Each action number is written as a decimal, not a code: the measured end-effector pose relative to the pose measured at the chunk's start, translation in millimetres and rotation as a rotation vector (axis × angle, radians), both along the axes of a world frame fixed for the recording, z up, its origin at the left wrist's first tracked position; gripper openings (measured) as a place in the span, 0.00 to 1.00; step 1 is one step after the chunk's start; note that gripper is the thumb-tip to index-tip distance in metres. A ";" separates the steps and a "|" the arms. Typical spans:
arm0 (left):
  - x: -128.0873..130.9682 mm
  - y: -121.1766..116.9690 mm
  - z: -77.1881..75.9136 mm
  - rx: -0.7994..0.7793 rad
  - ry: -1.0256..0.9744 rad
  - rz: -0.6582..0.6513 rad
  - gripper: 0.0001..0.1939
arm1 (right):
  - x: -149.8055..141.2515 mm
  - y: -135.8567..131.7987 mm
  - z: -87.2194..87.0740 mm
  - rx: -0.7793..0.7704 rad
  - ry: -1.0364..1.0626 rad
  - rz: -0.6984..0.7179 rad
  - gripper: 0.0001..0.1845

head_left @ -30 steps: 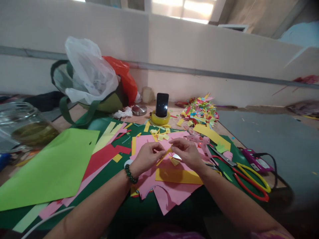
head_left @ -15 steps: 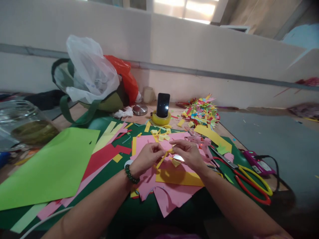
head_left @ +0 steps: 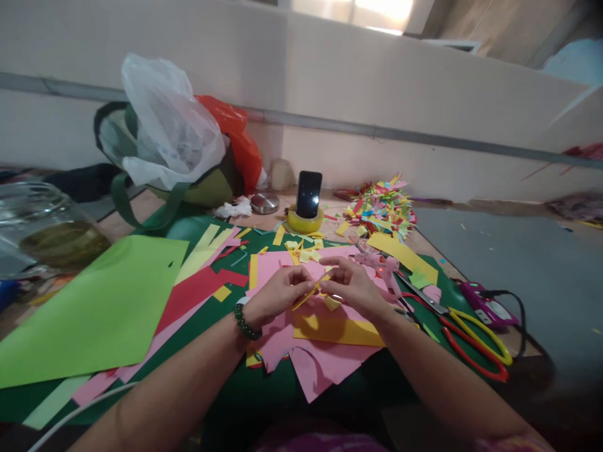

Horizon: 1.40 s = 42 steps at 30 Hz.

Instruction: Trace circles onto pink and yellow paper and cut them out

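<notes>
My left hand [head_left: 277,294] and my right hand [head_left: 353,284] meet over a pink sheet [head_left: 311,358] at the table's middle. Both pinch a narrow yellow paper strip [head_left: 308,294] that runs slanting between their fingertips. The left wrist wears a dark green bead bracelet [head_left: 245,323]. Just under the hands lies a yellow-orange sheet [head_left: 336,329] on the pink one. Small yellow scraps [head_left: 304,251] lie just beyond the fingers.
A large green sheet [head_left: 94,307] and a red sheet [head_left: 195,292] lie at left. Scissors with red and yellow handles [head_left: 464,333] and a pink glue gun [head_left: 381,263] sit at right. Behind stand a phone on a tape roll [head_left: 307,201], a heap of paper cuttings [head_left: 381,207], bags [head_left: 174,144] and a glass jar [head_left: 42,226].
Both hands stayed together on the yellow strip, shifting it slightly between the fingers. The view tilted a little; nothing else on the table moved.
</notes>
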State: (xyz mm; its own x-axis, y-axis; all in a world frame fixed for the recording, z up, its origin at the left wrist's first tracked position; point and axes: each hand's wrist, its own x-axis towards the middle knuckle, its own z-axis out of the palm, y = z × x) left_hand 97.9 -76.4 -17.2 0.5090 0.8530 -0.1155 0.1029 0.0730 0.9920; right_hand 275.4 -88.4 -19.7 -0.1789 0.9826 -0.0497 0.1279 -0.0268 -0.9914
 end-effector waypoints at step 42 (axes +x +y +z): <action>-2.0 -4.1 5.9 -0.198 0.090 -0.130 0.16 | -1.6 0.2 -3.6 0.084 -0.083 -0.053 0.18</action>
